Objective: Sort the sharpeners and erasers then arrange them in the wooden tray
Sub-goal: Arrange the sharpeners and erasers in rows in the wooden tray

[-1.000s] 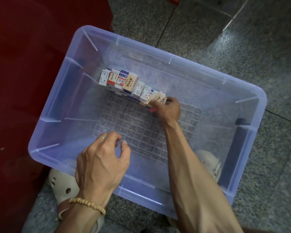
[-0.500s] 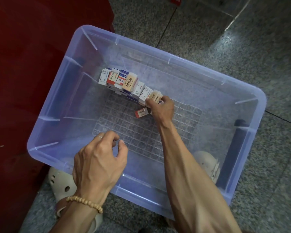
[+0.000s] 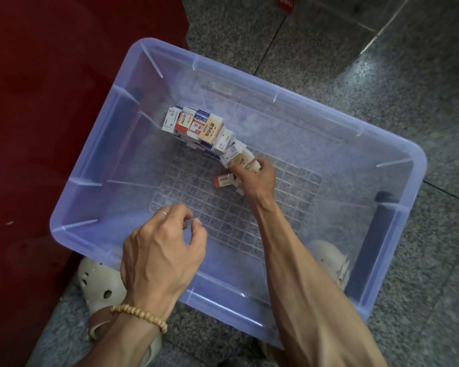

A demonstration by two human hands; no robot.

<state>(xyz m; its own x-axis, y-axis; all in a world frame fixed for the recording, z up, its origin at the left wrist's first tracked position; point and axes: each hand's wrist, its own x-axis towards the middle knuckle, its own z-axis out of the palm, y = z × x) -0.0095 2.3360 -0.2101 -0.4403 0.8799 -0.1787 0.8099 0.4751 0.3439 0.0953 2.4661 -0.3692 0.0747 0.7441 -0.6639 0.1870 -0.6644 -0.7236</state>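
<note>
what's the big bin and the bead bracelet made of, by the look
Bin: translucent bluish plastic, glossy; the floor and shoes show through its walls and moulded ribs line them. Bracelet: pale tan round beads, matte, probably wood, though that cannot be settled from here.

A clear plastic bin (image 3: 398, 160) sits on speckled floor (image 3: 421, 88) beside a red cabinet (image 3: 51, 88).

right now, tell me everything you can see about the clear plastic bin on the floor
The clear plastic bin is a large translucent rectangular tub with a bluish tint, rounded corners, a thick rim and moulded ribs on its walls. A grid is embossed on its base. It sits lidless on the speckled stone floor beside a dark red surface. A row of boxed erasers lies inside near the far wall, one loose eraser beside it. The right hand reaches into it; the left hand hovers above the near side.
</note>
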